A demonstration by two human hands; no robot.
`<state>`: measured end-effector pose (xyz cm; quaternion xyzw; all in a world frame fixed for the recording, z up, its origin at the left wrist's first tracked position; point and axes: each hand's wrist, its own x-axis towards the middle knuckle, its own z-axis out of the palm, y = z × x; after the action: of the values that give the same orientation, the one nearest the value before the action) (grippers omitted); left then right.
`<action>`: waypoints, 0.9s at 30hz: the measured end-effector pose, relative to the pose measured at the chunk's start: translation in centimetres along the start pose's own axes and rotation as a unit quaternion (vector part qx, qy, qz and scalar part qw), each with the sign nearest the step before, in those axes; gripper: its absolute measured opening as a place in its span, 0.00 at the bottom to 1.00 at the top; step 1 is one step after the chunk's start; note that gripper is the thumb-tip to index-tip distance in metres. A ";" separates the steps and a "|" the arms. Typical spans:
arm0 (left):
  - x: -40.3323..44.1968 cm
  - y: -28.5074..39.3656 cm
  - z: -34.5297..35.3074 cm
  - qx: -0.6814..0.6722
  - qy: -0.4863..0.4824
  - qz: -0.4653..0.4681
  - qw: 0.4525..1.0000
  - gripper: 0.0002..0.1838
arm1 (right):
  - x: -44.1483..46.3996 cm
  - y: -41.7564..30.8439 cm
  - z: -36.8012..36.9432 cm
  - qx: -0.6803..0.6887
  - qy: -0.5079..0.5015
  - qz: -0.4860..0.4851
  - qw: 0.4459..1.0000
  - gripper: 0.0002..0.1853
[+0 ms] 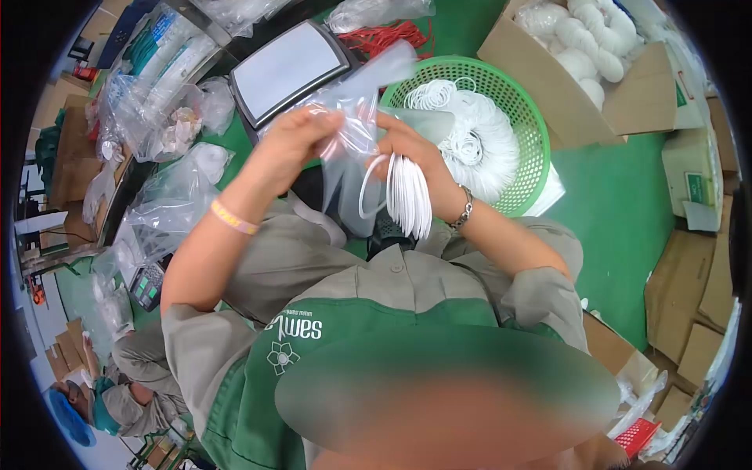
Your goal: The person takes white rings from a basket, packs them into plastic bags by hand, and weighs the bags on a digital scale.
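My left hand [301,141] is closed in a pinch on a clear plastic bag [352,176], whose upper part spreads to the upper right. Facing it across the bag, my right hand [415,153] has its fingers round a bundle of thin white loops [409,200]. The loops hang below the palm, and one wider loop swings out to the left. Just right of this hand, a green mesh basket [542,133] holds a large heap of similar white loops [489,157].
A scale-like device with a pale top [290,66] lies beyond my left hand, near red strands [384,35]. An open cardboard box [560,82] with white skeins [595,31] stands upper right. Plastic bags [168,196] lie left. Another person [137,392] sits lower left.
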<state>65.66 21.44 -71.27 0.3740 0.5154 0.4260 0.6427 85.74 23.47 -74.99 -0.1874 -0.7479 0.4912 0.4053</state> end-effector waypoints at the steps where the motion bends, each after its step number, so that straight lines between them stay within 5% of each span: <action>1: -0.3 0.8 -0.9 0.013 0.013 0.033 0.999 0.10 | 0.0 0.7 0.3 0.093 0.004 0.048 0.995 0.08; 4: -0.1 2.9 -4.7 0.007 0.061 0.200 0.978 0.11 | 0.7 2.8 0.8 -0.034 0.082 -0.030 0.996 0.06; 6: -0.4 5.8 -5.3 -0.023 0.281 0.190 0.940 0.14 | 0.4 3.1 1.3 0.083 0.027 0.194 0.977 0.06; 8: -0.9 6.9 -7.3 -0.065 0.273 0.139 0.950 0.16 | 0.9 4.7 1.3 0.179 0.058 0.199 0.962 0.04; 9: -1.0 6.7 -7.6 -0.015 0.312 0.187 0.931 0.16 | 1.1 5.5 1.0 0.222 0.099 0.212 0.947 0.04; 11: -1.8 6.2 -4.8 0.113 0.292 0.150 0.938 0.17 | 2.3 3.8 0.2 0.213 0.105 0.181 0.954 0.07; 13: -2.2 5.2 -2.1 0.257 0.113 0.171 0.944 0.14 | 4.0 1.7 1.1 0.260 0.102 0.091 0.956 0.10; 15: -2.2 2.9 0.0 0.360 -0.019 0.169 0.917 0.10 | 5.0 -0.8 1.3 0.281 -0.008 0.216 0.935 0.12; 16: -2.8 3.7 1.5 0.367 -0.027 0.094 0.925 0.12 | 5.6 0.1 1.9 0.152 -0.020 -0.018 0.988 0.12; 17: -2.6 3.6 1.2 0.367 -0.033 0.101 0.924 0.13 | 5.2 0.0 1.7 0.295 -0.042 0.185 0.936 0.13; 18: -2.4 3.6 0.5 0.367 -0.039 0.107 0.923 0.13 | 5.1 -1.0 1.6 0.329 -0.022 0.229 0.916 0.14; 22: -1.2 4.1 -3.9 0.065 0.078 0.204 0.974 0.05 | 3.9 2.0 0.8 0.309 0.059 0.301 0.900 0.09; 23: -1.1 4.8 -5.5 -0.041 0.088 0.255 0.962 0.04 | 3.4 5.8 0.0 -0.052 0.001 0.036 0.998 0.05; 24: -1.1 5.4 -6.0 -0.110 0.150 0.249 0.950 0.04 | 2.6 8.2 -0.4 0.090 0.002 0.171 0.981 0.03; 26: -0.3 5.3 -7.4 -0.155 0.233 0.233 0.931 0.03 | 2.6 8.5 -1.2 -0.041 0.087 0.099 0.990 0.03; 27: -0.3 5.0 -7.4 -0.093 0.205 0.238 0.945 0.03 | 3.3 7.5 -1.6 0.007 0.153 0.114 0.982 0.04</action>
<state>57.56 23.26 -68.00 0.3285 0.4901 0.6801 0.4351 84.15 29.96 -79.95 -0.3420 -0.6473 0.5047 0.4576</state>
